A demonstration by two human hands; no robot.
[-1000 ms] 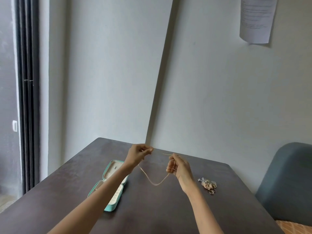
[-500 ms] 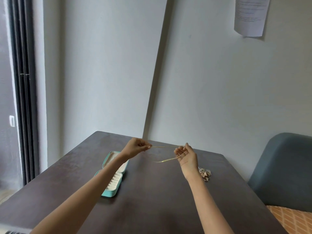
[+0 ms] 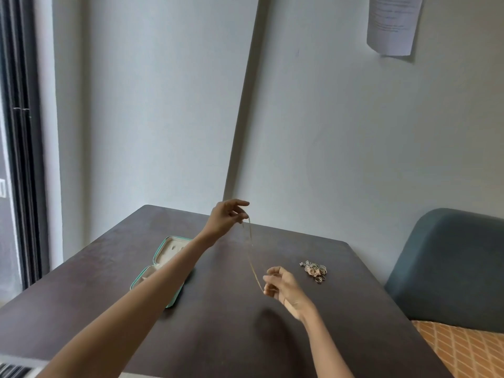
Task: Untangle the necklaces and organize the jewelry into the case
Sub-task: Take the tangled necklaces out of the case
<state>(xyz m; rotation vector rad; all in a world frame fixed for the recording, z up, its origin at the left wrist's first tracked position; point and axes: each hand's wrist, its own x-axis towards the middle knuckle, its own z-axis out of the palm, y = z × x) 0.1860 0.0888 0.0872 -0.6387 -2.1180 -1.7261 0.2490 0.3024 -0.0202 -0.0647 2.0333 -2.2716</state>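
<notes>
Necklace (image 3: pixel 249 251) now hangs slanted in the air above the counter (image 3: pixel 223 336), pinched by left hand (image 3: pixel 225 218) high and right hand (image 3: pixel 281 285) low; a moment ago it was level. It looks free, ready for the open case (image 3: pixel 161 264). Tangled jewelry (image 3: pixel 314 270) waits nearby.

left hand (image 3: pixel 226 218) raised, fingertips pinched; right hand (image 3: pixel 282 286) lower, fingers curled shut

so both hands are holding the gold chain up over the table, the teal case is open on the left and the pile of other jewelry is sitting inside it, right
Not quite. The pile of other jewelry sits on the bare table, right of the hands, not inside the case. The head view shows it. The rest holds: left hand and right hand hold the gold chain, teal case open at left.
</notes>
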